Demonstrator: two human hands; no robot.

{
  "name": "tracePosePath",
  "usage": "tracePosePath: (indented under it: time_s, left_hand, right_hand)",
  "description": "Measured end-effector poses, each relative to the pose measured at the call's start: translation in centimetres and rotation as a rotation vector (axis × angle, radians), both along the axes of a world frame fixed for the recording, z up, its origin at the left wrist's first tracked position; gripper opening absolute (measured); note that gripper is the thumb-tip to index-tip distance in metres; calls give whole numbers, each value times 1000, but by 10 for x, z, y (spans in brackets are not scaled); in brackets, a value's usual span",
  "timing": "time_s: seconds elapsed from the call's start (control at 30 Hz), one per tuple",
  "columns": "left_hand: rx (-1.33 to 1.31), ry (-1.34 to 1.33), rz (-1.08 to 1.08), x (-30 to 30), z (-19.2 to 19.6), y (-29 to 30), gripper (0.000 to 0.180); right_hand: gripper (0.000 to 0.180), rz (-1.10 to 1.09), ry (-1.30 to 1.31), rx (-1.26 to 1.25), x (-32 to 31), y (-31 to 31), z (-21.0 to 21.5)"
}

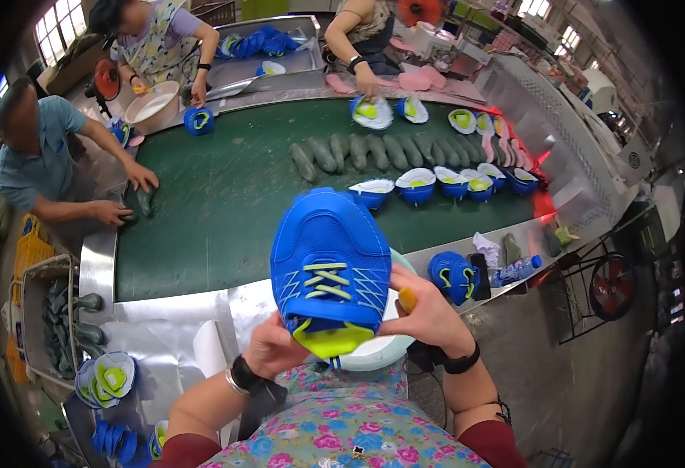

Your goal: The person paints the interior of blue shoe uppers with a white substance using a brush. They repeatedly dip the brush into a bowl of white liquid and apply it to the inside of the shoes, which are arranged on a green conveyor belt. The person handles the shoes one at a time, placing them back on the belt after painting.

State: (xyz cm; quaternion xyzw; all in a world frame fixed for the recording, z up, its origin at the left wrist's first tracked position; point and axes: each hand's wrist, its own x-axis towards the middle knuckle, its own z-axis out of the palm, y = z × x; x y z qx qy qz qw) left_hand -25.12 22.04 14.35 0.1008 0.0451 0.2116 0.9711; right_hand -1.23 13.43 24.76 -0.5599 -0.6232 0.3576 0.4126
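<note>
Near the middle, a blue shoe upper with lime lining and pale yellow laces is held up, toe pointing away from me. My left hand grips its left edge close to the heel opening. On the other side my right hand pinches the right edge. A yellow-orange handle sticks out between the right hand's fingers; its other end is hidden. Under the upper, a pale green basin shows partly, close against my flowered apron.
A green conveyor belt carries a row of dark shoe lasts and several blue uppers. Another upper and a bottle rest on the right ledge. Stacked uppers lie lower left. Co-workers' hands reach over the belt.
</note>
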Motion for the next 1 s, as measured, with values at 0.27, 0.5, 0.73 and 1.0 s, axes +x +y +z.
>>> tracePosePath:
  time_s: [0.27, 0.5, 0.73, 1.0]
  left_hand:
    - [-39, 94, -116, 4, 0, -26, 85]
    - [518, 490, 180, -6, 18, -17, 84]
    - [1556, 638, 204, -11, 31, -17, 92]
    - [673, 641, 303, -54, 4, -50, 86]
  right_hand:
    - [43, 211, 430, -335, 0, -28, 10]
    - [32, 251, 101, 42, -6, -18, -3]
    - [31, 367, -1, 2, -29, -6, -3]
    - [29, 44, -82, 7, -13, -25, -17]
